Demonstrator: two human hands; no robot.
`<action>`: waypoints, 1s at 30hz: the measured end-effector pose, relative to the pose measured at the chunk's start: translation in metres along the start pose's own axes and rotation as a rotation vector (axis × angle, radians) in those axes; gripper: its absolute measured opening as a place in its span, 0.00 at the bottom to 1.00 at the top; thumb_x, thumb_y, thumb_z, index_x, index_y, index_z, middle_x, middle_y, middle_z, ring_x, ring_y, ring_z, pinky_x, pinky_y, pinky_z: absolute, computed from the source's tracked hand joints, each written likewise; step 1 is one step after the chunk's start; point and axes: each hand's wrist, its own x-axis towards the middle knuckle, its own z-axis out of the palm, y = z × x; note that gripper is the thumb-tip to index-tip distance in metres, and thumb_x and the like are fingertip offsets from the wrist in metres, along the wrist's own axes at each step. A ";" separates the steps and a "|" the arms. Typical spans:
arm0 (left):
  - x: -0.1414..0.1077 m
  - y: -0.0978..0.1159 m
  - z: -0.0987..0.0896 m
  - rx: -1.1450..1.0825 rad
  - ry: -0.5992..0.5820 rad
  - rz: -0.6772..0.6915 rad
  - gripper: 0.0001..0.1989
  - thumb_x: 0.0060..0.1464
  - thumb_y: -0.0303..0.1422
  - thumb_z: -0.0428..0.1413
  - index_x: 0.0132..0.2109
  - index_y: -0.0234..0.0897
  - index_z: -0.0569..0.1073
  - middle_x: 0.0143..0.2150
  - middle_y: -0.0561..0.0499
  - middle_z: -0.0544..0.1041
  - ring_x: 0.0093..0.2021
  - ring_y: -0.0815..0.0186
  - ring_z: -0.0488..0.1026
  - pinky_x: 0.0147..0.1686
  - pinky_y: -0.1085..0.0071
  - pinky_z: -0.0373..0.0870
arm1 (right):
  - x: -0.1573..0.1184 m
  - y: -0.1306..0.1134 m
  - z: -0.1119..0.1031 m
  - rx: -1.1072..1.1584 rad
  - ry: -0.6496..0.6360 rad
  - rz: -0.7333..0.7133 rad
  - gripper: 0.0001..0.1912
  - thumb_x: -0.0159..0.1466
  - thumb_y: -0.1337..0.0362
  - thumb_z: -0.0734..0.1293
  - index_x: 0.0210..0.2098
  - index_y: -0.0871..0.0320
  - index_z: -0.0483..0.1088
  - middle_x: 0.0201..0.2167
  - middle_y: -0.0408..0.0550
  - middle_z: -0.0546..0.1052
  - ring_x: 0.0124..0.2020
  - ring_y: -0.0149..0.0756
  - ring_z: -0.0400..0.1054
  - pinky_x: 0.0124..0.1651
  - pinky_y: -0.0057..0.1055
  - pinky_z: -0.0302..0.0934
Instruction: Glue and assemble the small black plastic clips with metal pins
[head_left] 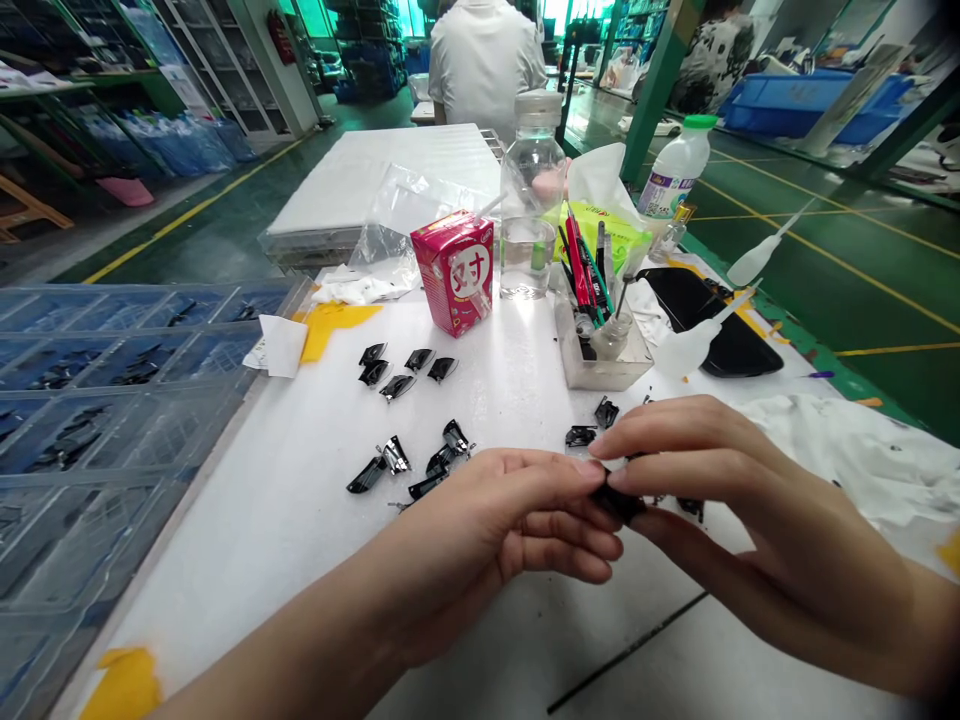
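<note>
My left hand (495,540) and my right hand (735,510) meet over a white work table (300,570). Their fingertips pinch a small black part (619,503) between them, and the fingers partly hide it. Several similar glossy black parts with metal clips (397,370) lie in a loose group beyond my hands. More of them (409,468) sit just left of my left fingers. A few others (592,425) lie close beyond my right fingers.
A blue compartment tray (127,400) holding dark parts runs along the table's left side. Ahead stand a pink drink carton (454,272), a water bottle (532,200) and a clear holder of pens and tools (600,350). A white cloth (847,460) lies at right. A co-worker (487,65) sits beyond.
</note>
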 end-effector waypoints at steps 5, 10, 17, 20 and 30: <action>-0.001 0.002 0.000 -0.022 0.028 0.026 0.10 0.59 0.33 0.64 0.34 0.29 0.82 0.32 0.49 0.83 0.32 0.72 0.79 0.33 0.82 0.77 | -0.012 -0.009 -0.002 0.060 0.054 -0.013 0.16 0.65 0.72 0.69 0.51 0.55 0.67 0.40 0.49 0.75 0.42 0.42 0.72 0.44 0.36 0.69; -0.001 0.004 0.001 0.069 0.115 0.065 0.11 0.58 0.34 0.65 0.31 0.31 0.79 0.29 0.50 0.82 0.31 0.73 0.79 0.34 0.81 0.76 | -0.014 -0.017 0.005 -0.056 -0.405 -0.063 0.04 0.69 0.68 0.66 0.38 0.54 0.66 0.30 0.42 0.74 0.30 0.35 0.69 0.32 0.32 0.61; -0.001 0.001 0.009 0.443 0.334 0.327 0.10 0.59 0.33 0.64 0.33 0.35 0.72 0.31 0.55 0.81 0.34 0.72 0.79 0.37 0.79 0.75 | -0.016 -0.023 0.029 -0.228 -0.556 -0.058 0.09 0.65 0.74 0.65 0.33 0.56 0.63 0.29 0.41 0.73 0.23 0.32 0.63 0.24 0.29 0.54; -0.002 -0.003 0.009 0.507 0.344 0.412 0.08 0.58 0.32 0.63 0.36 0.36 0.72 0.33 0.54 0.81 0.36 0.70 0.79 0.39 0.76 0.75 | -0.015 -0.022 0.030 -0.198 -0.508 -0.067 0.10 0.65 0.75 0.66 0.31 0.56 0.63 0.28 0.42 0.73 0.25 0.33 0.64 0.26 0.29 0.57; -0.005 0.000 0.009 0.806 0.403 0.588 0.03 0.57 0.29 0.63 0.39 0.39 0.76 0.35 0.55 0.82 0.36 0.69 0.79 0.36 0.77 0.75 | -0.004 -0.019 -0.026 0.224 -0.335 0.407 0.16 0.67 0.75 0.62 0.46 0.46 0.67 0.33 0.36 0.75 0.33 0.30 0.73 0.36 0.22 0.69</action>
